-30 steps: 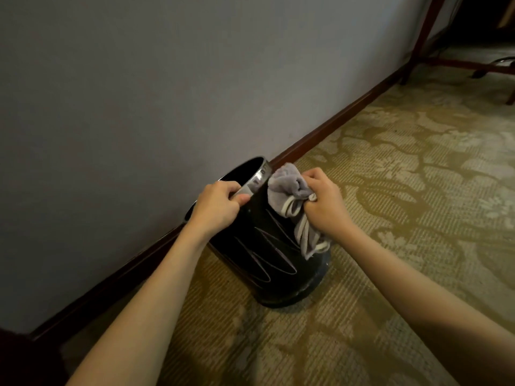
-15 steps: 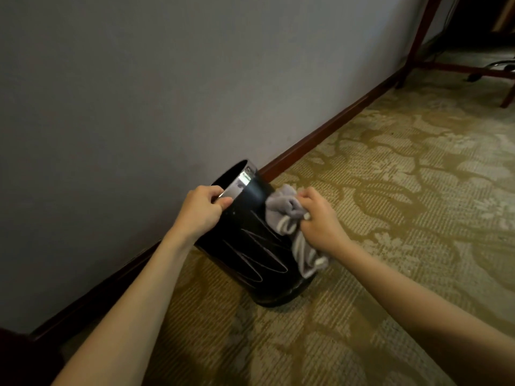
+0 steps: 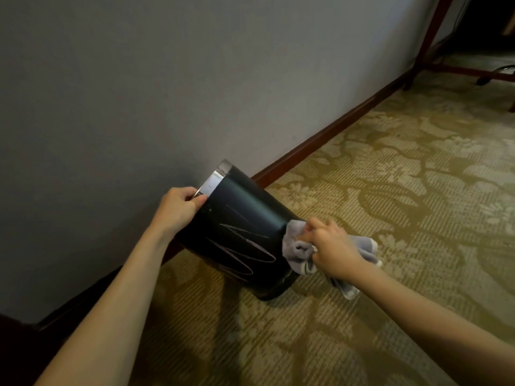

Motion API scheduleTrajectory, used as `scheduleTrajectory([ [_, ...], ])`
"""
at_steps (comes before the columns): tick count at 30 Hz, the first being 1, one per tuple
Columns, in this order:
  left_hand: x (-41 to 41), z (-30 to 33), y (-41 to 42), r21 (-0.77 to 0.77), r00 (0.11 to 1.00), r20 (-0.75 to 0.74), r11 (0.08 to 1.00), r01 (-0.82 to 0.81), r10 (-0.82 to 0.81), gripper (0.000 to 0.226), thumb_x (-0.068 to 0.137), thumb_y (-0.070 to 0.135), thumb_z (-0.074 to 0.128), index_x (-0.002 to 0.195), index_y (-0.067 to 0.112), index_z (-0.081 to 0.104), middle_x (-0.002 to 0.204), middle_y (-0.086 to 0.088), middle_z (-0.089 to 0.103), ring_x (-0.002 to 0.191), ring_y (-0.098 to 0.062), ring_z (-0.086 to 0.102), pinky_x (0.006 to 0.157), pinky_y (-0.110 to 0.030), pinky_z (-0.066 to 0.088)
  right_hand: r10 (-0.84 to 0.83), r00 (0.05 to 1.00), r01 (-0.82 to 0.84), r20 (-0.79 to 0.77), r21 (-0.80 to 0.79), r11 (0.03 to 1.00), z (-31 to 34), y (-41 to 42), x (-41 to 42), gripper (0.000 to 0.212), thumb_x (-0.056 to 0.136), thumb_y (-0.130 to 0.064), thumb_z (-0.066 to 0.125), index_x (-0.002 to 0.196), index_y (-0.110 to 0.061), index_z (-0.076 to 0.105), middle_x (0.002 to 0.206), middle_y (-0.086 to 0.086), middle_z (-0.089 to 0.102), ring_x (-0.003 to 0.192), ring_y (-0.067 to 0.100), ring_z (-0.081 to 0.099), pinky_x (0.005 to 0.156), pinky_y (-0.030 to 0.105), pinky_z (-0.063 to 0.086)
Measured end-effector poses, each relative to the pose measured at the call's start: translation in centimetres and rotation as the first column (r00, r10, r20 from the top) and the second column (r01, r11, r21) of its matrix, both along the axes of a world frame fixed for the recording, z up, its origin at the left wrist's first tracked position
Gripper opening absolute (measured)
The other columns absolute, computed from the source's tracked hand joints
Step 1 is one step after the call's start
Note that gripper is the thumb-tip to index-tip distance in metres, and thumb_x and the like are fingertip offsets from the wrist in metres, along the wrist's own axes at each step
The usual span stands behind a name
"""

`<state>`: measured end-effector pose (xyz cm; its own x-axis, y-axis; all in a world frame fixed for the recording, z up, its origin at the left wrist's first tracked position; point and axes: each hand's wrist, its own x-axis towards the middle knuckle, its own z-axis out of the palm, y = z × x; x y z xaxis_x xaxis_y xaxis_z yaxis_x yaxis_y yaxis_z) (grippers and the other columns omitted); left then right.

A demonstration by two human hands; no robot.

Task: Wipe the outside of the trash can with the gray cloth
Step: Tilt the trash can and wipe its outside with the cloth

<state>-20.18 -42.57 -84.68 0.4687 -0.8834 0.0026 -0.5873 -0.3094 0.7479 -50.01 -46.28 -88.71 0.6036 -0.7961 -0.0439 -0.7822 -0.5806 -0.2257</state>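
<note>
A black round trash can with a shiny metal rim and pale scribble marks on its side stands tilted on the carpet, its top leaning toward the wall. My left hand grips the metal rim at the can's upper left. My right hand is closed on a bunched gray cloth and presses it against the can's lower right side, near the base. A loose end of the cloth trails onto the carpet behind my right hand. The can's inside is hidden.
A gray wall with a dark red baseboard runs right behind the can. Patterned olive carpet spreads to the right and front. Dark red furniture legs and a chair base stand at the far upper right.
My right hand has slid the cloth down the can's side from near the rim to near the base. The can now tips further toward the wall, with my left hand still on the rim.
</note>
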Motion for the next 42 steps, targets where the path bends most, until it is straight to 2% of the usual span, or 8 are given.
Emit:
scheduleTrajectory([
  [4,-0.2,-0.4,0.5,-0.016,1.000,0.025,1.000,0.009,-0.009,0.023,0.090,0.021,0.062,0.069,0.013,0.063,0.064,0.000,0.062,0.064,-0.014,0.057,0.059,-0.027,0.040,0.037,0.998,-0.040,-0.054,-0.054,0.998,0.7,-0.3,0.4,0.028,0.087,-0.019,0.054,0.110,-0.030,0.065,0.119,-0.005,0.046,0.095,0.025,0.042,0.082,0.037,0.038],
  [7,-1.2,-0.2,0.4,-0.030,0.998,0.041,0.999,0.042,-0.041,0.025,0.090,0.022,0.062,0.066,0.015,0.061,0.056,0.008,0.056,0.059,-0.011,0.055,0.056,-0.026,0.039,0.057,0.996,-0.051,0.069,-0.081,0.995,1.5,-0.3,1.9,0.037,0.084,-0.011,0.053,0.113,-0.031,0.064,0.123,-0.003,0.045,0.094,0.026,0.041,0.080,0.039,0.038],
  [16,-5.0,0.4,-1.6,-0.026,0.969,0.192,0.986,0.163,-0.155,0.025,0.088,0.032,0.063,0.071,0.014,0.062,0.065,-0.007,0.061,0.070,-0.029,0.060,0.059,-0.035,0.041,0.121,0.911,-0.019,0.393,-0.254,0.967,3.1,-0.1,5.1,0.046,0.077,0.003,0.052,0.113,-0.022,0.069,0.119,0.009,0.054,0.089,0.033,0.043,0.077,0.044,0.039],
  [26,-2.6,0.5,-1.7,-0.005,0.996,0.069,0.998,0.059,-0.059,0.019,0.088,0.033,0.062,0.075,0.021,0.068,0.086,-0.006,0.071,0.093,-0.030,0.065,0.083,-0.041,0.051,0.095,0.991,-0.098,-0.093,-0.034,0.995,-0.8,0.6,-1.1,0.026,0.088,-0.026,0.054,0.109,-0.038,0.064,0.118,-0.005,0.045,0.102,0.026,0.042,0.089,0.041,0.037],
  [30,-2.9,0.4,-1.4,-0.009,0.998,0.056,0.999,0.043,-0.042,0.021,0.088,0.032,0.063,0.069,0.024,0.065,0.074,0.002,0.066,0.087,-0.027,0.066,0.076,-0.036,0.048,0.057,0.989,-0.062,-0.138,-0.036,0.997,-0.5,0.4,-1.6,0.028,0.091,-0.029,0.048,0.114,-0.036,0.061,0.119,-0.006,0.044,0.100,0.024,0.040,0.089,0.041,0.039],
  [35,-5.2,0.8,-1.4,-0.023,0.990,0.083,0.993,0.113,-0.111,0.021,0.087,0.033,0.062,0.074,0.017,0.067,0.072,-0.001,0.068,0.078,-0.026,0.066,0.072,-0.039,0.051,-0.010,0.990,0.015,0.139,-0.035,0.999,0.6,0.5,0.2,0.037,0.085,-0.011,0.052,0.113,-0.032,0.064,0.123,-0.003,0.045,0.098,0.025,0.039,0.085,0.039,0.036],
  [39,-8.4,1.2,-2.1,-0.020,0.980,0.148,0.991,0.134,-0.130,0.032,0.084,0.036,0.064,0.061,0.014,0.057,0.057,0.004,0.054,0.070,-0.026,0.056,0.059,-0.034,0.036,0.039,0.913,0.034,0.406,-0.170,0.985,3.0,1.0,3.3,0.042,0.077,0.001,0.052,0.108,-0.022,0.069,0.117,0.007,0.052,0.092,0.032,0.043,0.079,0.044,0.040],
  [42,-9.1,1.3,-2.7,-0.001,0.985,0.135,0.994,0.111,-0.110,0.034,0.082,0.039,0.064,0.068,0.008,0.061,0.061,-0.002,0.058,0.076,-0.030,0.059,0.062,-0.034,0.039,0.032,0.896,0.066,0.442,-0.204,0.977,3.5,1.4,4.0,0.045,0.075,0.004,0.051,0.110,-0.020,0.068,0.115,0.011,0.053,0.090,0.033,0.044,0.075,0.043,0.040],
])
